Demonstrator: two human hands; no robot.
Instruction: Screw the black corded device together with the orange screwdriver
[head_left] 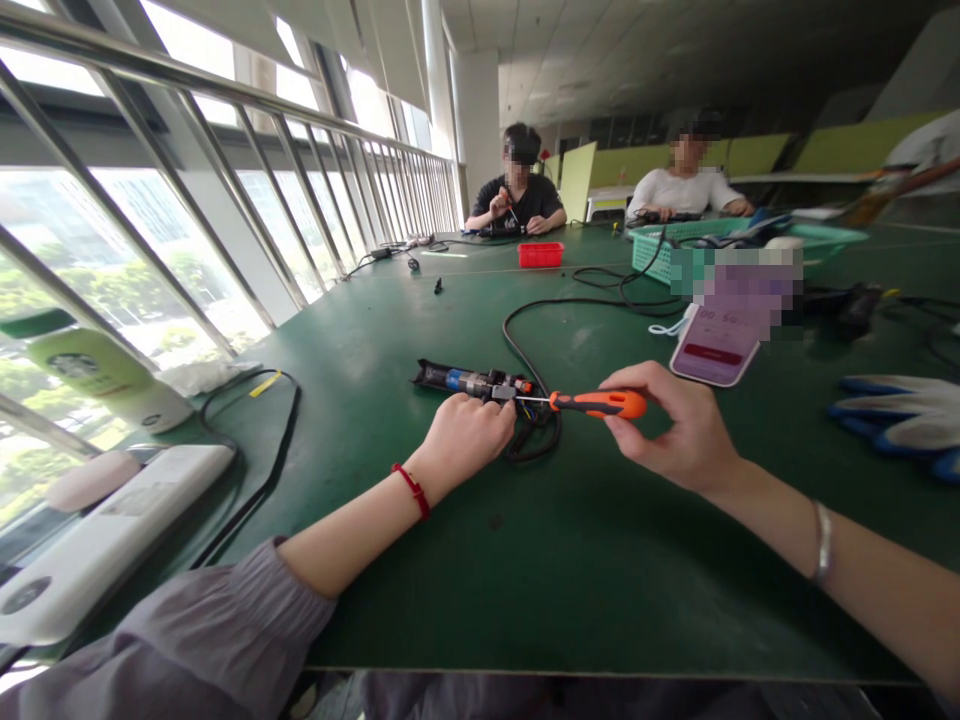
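In front of me on the table lies an opened corded device, with a black half-shell, a blue part and coloured wires showing. My left hand is closed on its near right end, fingers curled, so part of the device is hidden. My right hand pinches the end of an orange-and-black screwdriver between thumb and fingers. The screwdriver lies almost level, its thin shaft pointing left to the device beside my left fingers. Whether its tip sits in a screw I cannot tell. A black cord runs from the device towards the back right.
A phone leans at the right, near a teal basket and blue-and-white gloves. Further back is a red box. At left are a bottle, a white power bank and a cable. Two people sit across the table.
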